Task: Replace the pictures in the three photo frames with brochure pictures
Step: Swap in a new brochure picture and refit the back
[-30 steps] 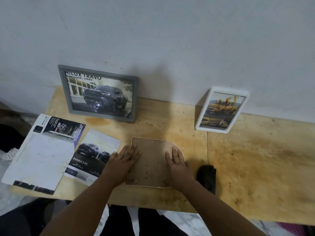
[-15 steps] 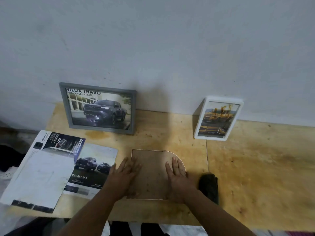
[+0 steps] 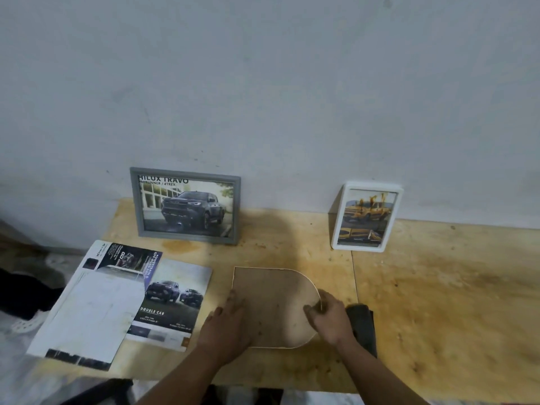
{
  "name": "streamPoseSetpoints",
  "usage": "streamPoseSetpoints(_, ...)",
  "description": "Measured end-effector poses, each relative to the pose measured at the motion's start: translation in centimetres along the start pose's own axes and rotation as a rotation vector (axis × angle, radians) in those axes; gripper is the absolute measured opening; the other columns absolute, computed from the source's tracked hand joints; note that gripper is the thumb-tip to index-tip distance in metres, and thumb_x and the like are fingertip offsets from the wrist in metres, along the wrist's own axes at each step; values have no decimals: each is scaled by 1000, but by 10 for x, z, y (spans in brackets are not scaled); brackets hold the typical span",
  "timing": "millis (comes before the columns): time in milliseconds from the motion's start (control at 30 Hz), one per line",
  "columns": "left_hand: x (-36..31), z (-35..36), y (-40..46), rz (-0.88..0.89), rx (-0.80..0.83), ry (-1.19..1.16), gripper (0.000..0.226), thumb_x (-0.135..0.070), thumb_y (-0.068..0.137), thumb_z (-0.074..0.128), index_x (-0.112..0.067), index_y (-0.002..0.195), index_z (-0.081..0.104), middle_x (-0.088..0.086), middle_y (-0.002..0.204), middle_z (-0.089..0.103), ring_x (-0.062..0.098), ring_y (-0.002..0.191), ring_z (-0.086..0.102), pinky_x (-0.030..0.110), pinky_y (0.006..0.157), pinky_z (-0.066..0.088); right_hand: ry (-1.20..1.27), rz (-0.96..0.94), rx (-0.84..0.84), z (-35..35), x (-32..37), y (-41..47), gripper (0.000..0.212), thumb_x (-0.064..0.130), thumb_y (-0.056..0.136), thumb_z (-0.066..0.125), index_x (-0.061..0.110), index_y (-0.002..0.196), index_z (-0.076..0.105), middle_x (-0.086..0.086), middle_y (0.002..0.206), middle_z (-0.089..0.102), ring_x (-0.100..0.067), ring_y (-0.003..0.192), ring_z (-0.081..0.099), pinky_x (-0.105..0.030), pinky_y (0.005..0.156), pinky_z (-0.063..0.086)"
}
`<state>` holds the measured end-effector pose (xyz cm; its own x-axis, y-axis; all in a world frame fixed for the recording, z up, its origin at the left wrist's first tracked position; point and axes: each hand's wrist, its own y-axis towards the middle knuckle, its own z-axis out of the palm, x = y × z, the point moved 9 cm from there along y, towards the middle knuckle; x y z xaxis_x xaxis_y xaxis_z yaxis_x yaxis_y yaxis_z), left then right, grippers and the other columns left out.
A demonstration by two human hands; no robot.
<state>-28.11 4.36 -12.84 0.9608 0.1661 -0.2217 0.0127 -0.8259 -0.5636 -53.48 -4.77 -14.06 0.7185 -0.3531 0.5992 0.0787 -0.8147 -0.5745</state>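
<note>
Plain pale grey wall (image 3: 263, 83), stained plywood tabletop (image 3: 438, 287) butted against it, dim light, possibly marbled floor (image 3: 17, 375)

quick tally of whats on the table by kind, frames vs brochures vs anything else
photo frames: 3 — grey frame, white frame, arched frame lying face down under the left hand and right hand
brochure sheets: 2 — white sheet, double cab sheet
dark objects: 1 — black item
total: 6
</note>
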Motion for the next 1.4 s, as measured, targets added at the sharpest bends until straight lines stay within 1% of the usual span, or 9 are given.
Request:
streamPoseSetpoints(133, -10, 9, -12, 26, -10, -76, 86, -59, 89, 64, -31, 159, 23, 5, 173, -5, 36, 149, 26, 43, 115, 39, 391, 202, -10, 7, -22, -14, 61, 26, 93, 74, 12, 146, 49, -10, 136, 62, -26, 114, 61, -44, 101, 53)
streamPoseSetpoints(233, -8, 15, -15, 19, -3, -109, 95, -61, 84, 68, -35, 161, 20, 5, 173, -7, 38, 153, 17, 44, 122, 28, 534, 265, -20, 1, -28, -22, 30, 15, 97, 67, 12, 127, 67, -13, 115, 73, -31, 101, 66, -43, 82, 56)
streamPoseSetpoints(367, -10, 2, -22, 136, -215, -44, 75, -65, 74, 56, -41, 144, 47, 11, 161, 40, 40, 125, 54, 44, 97, 56, 644, 289, -85, -21, -28, -28, 22, 8, 100, 58, 16, 107, 77, -27, 87, 74, -29, 60, 53, -35, 52, 41)
streamPoseSetpoints(533, -23, -41, -24, 295, -474, -12, 46, -62, 99, 41, -39, 135, 58, -9, 140, 61, 25, 127, 47, 45, 90, 60, 812, 317, -46, -44, -20, -17, 31, 22, 89, 67, -5, 101, 74, -14, 70, 55, -22, 55, 45, -33, 54, 38)
streamPoseSetpoints(667, -37, -91, -16, 362, -593, -159, 46, -59, 105, 36, -34, 127, 69, -14, 122, 72, 15, 117, 62, 38, 96, 51, 998, 222, -20, -77, 11, -8, 26, 21, 98, 62, -1, 106, 74, -13, 78, 67, -28, 70, 66, -45, 75, 62)
streamPoseSetpoints(800, -35, -126, -9, 191, -577, -531, 26, -47, 106, 48, -32, 106, 69, -15, 87, 74, -2, 72, 67, 11, 62, 49, 696, 167, -258, -118, 0, -11, 18, 14, 100, 59, 9, 112, 72, -7, 92, 74, -23, 76, 68, -40, 74, 59)
streamPoseSetpoints(1033, 3, -49, 1, -279, -352, -1308, 35, -39, 106, 54, -13, 93, 73, 14, 82, 72, 27, 77, 67, 36, 68, 52, 39, 455, -190, -98, -115, -30, 81, 57, 79, 75, 13, 140, 45, -15, 124, 59, -32, 103, 62, -43, 86, 56)
streamPoseSetpoints(1200, 4, 4, -8, -482, -143, -1614, 22, -32, 105, 58, -13, 106, 70, 17, 104, 71, 35, 96, 65, 41, 78, 57, 46, 416, -169, -77, -117, -40, 73, 36, 80, 83, 8, 132, 41, -6, 105, 53, -25, 91, 55, -38, 80, 49)
streamPoseSetpoints(1400, 15, 15, -2, -474, -103, -1305, 35, -38, 103, 59, -15, 129, 62, 7, 116, 66, 28, 104, 62, 44, 88, 59, 568, 492, -147, -60, -116, -41, 32, 2, 85, 72, -9, 115, 66, -19, 97, 71, -36, 87, 67, -45, 71, 58)
